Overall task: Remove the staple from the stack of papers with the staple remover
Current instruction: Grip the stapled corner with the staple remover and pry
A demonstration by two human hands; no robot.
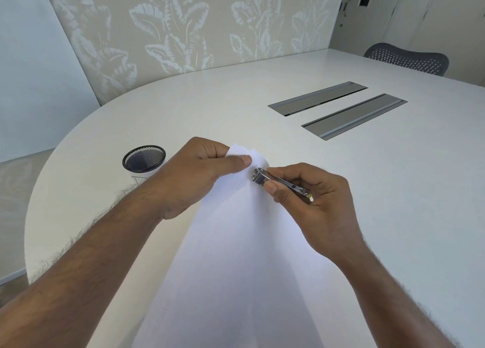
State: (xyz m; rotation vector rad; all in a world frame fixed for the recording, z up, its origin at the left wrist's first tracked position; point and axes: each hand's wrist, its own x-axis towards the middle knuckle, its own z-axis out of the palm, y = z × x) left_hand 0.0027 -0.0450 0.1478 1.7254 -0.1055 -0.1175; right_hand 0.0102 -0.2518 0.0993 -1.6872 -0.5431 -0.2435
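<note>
A stack of white papers point(236, 255) runs from the bottom edge up to the middle of the white table point(367, 190). My left hand point(194, 174) pinches the stack's far corner, thumb on top. My right hand point(309, 203) grips a metal staple remover point(265, 178) like a pen. Its silver tip rests on the paper near that corner, just right of my left thumb. The staple itself is too small to make out under the tip.
A black mesh cup point(143, 158) stands on the table left of my left hand. Two grey cable hatches point(338, 110) lie flush in the tabletop farther back on the right. A dark mesh chair point(409, 58) stands at the far edge.
</note>
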